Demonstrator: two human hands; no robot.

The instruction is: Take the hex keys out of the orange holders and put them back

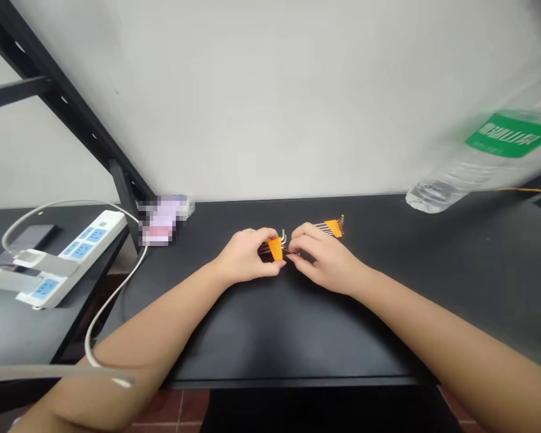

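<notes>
My left hand [249, 255] grips an orange hex key holder [276, 249] between thumb and fingers, above the black tabletop. Bent metal hex keys [284, 237] stick out of its right side. Close on the right, my right hand [322, 255] has its fingertips pinched at the short ends of these keys; which key it grips is partly hidden. Just behind the right hand lies a second orange holder [333, 228] with several metal keys in it, partly covered by that hand.
A large water bottle [446, 180] with a green label stands at the back right. On the left are a white power strip [79, 252] with plugged-in adapters, a phone [31, 237] and a white cable [117, 288]. A black metal frame [85, 129] rises there. A pale wall backs the table.
</notes>
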